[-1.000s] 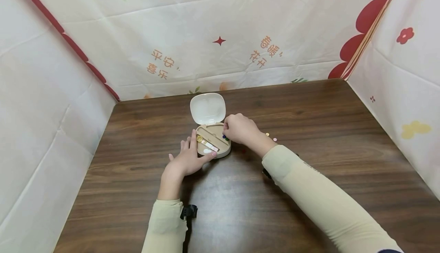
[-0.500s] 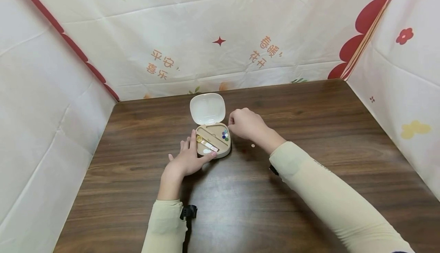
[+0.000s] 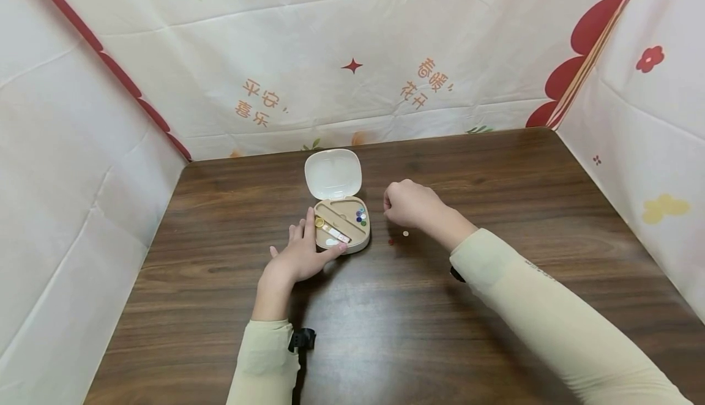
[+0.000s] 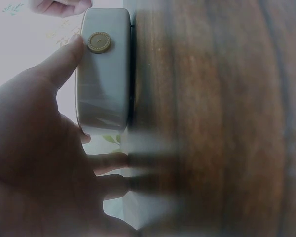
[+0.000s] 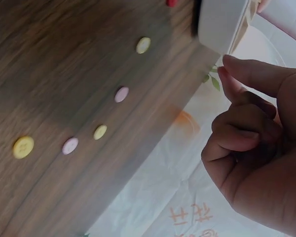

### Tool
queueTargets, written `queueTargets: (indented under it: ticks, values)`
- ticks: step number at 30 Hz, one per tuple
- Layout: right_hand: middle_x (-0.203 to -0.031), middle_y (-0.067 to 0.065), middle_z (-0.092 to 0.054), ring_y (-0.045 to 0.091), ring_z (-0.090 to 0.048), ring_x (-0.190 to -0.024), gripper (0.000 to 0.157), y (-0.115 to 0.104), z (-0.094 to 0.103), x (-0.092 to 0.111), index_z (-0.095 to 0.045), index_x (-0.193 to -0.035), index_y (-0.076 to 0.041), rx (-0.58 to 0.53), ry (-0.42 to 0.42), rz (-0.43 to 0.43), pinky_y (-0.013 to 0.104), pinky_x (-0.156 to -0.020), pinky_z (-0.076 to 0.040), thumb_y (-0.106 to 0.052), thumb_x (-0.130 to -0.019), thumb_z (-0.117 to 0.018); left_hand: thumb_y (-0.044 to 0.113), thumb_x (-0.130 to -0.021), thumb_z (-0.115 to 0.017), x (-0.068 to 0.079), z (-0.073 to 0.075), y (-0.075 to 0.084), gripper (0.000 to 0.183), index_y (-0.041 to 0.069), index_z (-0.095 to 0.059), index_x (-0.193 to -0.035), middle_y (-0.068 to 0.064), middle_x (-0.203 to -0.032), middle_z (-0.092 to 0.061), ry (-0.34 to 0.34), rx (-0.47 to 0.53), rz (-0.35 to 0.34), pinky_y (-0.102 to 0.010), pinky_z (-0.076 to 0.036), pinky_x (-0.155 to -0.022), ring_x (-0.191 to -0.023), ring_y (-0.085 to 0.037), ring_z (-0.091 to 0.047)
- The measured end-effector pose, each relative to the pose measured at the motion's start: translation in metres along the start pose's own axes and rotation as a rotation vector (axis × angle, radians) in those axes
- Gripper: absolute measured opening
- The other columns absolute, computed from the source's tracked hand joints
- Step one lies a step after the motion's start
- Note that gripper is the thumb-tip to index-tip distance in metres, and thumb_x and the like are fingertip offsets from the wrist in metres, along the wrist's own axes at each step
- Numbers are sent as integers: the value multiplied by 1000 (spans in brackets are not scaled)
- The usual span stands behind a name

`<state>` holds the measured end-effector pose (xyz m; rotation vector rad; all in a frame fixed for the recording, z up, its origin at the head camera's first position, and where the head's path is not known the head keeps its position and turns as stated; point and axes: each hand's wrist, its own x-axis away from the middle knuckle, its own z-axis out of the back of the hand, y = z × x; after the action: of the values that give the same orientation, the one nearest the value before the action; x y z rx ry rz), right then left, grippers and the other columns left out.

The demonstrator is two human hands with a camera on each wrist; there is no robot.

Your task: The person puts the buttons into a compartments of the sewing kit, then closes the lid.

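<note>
Orange characters on the white cloth [image 3: 308, 32] read 平安喜乐 on the left, 春暖花开 on the right; Latin letters at the top edge are cut off. Dark print on the right sleeve [image 3: 540, 307] is too small to read, same for any marking on the narrow yellow-ringed item [image 3: 335, 232] inside the case. Case [image 3: 360, 246] sits open on the dark wood table [image 3: 352, 344]: rounded, white lid [image 3: 333, 175] tipped back, beige compartmented tray, gold-brown round clasp [image 4: 99, 42] on the front wall. Small blue buttons [image 3: 359, 219] and a green button [image 3: 364, 223] lie in the right-hand compartment. Left hand [image 3: 297, 258] spread, thumb touching the front edge, forefinger along the side. Right hand [image 3: 414, 204] hangs right of the case, fingers curled in, thumb and forefinger tips close together. Loose on the table near it: a big yellow button [image 5: 23, 147], pale yellow buttons [image 5: 143, 45], pink buttons [image 5: 70, 145], a red button [image 3: 391, 241].
</note>
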<state>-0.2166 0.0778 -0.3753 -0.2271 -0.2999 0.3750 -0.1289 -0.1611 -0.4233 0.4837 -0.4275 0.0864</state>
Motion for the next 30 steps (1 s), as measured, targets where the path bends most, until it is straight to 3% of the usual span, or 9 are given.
queueTargets:
  ticks: [10,30]
  values:
    - [-64,-1,-51,15,-45,-57,22,18,-15,8,-52,-63,-18,67,-109,-36,34,-52,-35,-7,-82,-55,86,-78,-46,-1,-1,-1,116,29,19,-155,-9,-167,-4,0,10,1,-79,-1,-107,-154,-31,2]
    - [-69,3,-57,18,-49,-60,15,23,-24,11,-54,-69,-14,113,-84,-33,39,-52,-41,-10,-83,-57,88,-77,-45,-3,-2,-2,117,29,19,-155,-9,-167,-4,2,6,3,-79,0,-107,-154,-31,3]
